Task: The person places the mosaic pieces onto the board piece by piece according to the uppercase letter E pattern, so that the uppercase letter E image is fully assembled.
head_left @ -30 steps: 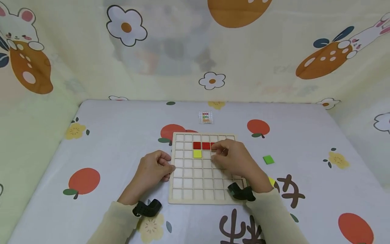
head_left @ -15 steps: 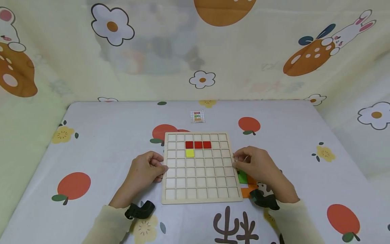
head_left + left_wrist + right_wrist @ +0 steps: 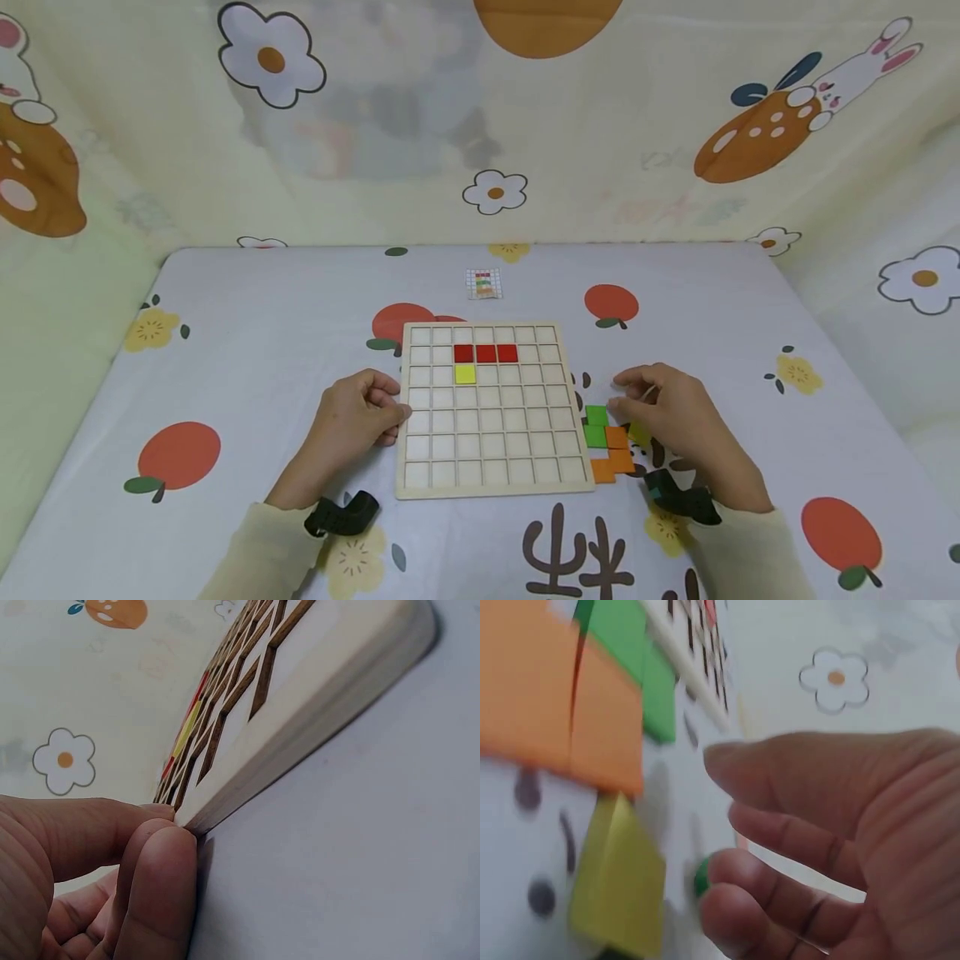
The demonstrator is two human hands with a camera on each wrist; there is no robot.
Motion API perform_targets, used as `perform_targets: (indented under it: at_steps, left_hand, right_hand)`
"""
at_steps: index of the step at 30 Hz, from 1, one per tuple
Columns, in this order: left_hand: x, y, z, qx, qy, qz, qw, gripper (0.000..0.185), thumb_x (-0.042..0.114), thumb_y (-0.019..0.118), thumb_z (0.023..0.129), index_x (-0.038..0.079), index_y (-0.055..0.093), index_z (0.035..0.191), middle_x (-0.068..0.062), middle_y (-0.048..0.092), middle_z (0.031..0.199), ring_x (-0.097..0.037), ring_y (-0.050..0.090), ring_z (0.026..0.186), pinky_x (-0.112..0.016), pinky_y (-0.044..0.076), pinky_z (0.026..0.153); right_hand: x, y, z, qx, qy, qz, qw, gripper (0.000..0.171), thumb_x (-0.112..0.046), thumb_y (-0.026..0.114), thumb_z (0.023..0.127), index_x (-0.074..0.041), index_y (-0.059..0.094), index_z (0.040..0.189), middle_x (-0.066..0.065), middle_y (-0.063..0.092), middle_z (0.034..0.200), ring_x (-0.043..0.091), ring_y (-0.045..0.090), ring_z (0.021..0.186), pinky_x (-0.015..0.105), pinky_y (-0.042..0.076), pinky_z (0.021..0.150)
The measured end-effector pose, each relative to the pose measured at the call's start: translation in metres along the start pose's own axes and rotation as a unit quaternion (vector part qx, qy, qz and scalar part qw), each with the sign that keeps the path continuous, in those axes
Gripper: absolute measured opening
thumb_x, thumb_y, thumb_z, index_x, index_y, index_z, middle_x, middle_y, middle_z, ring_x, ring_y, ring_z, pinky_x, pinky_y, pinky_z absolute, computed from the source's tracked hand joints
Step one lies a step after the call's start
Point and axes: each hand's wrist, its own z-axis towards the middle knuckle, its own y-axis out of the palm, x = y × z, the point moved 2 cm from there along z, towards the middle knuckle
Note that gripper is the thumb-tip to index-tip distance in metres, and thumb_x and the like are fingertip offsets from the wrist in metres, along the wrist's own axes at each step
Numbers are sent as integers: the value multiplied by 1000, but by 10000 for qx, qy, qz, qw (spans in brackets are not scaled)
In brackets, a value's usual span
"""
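My left hand is parked at the left edge of the pale wooden grid board, fingers curled in against the rim. The left wrist view shows my fingertips pressed right up to the board's side wall, bracing it rather than lifting it. The board lies flat on the white cloth with printed oranges and flowers. Three red square tiles sit in a row in its second row of cells, with one yellow square tile directly under the leftmost red.

Over on the other side, my right hand hovers just off the board's right edge, above the loose pile. Fingers are loosely curled, thumb and forefinger drawn near each other. In the right wrist view there is a small speck of green at my fingertips, but it is too blurred for me to say whether I have hold of anything.

The pile is what matters here. The green square tiles and orange square tiles lie touching, right beside the board's lower right corner, and a loose yellow tile peeks out just under my fingers. All of it lies below and slightly left of my right fingertips, between that hand and the board. The right hand is by far the nearer one; the left is well apart, across the whole board.

Up beyond the board lies a small printed pattern card.
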Motion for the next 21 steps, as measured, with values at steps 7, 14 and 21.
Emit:
perform_targets:
  at_steps: [7,14,21]
  left_hand:
    - [0,0,0,-9,-25,-64,10000,25,1,79,89,-1,65,110,-10,65,83,-14,65,58,-26,60,57]
    - [0,0,0,17,-42,-94,9999,23,1,79,89,0,65,108,-9,65,82,-14,64,58,-25,59,57]
    - [0,1,1,30,-10,-68,10000,23,1,78,89,0,65,108,-9,65,80,-14,63,57,-25,59,56]
  right_hand:
    - [21,-6,6,396,345,-254,9983,40,-20,76,94,-2,67,128,12,61,94,26,56,80,29,48,53]
    - [29,-3,8,512,821,-308,9948,46,-23,75,95,1,64,133,14,57,92,26,53,78,30,47,52]
    - [24,0,8,412,886,-75,9952,38,-22,73,95,0,66,125,13,56,95,27,52,80,31,46,50]
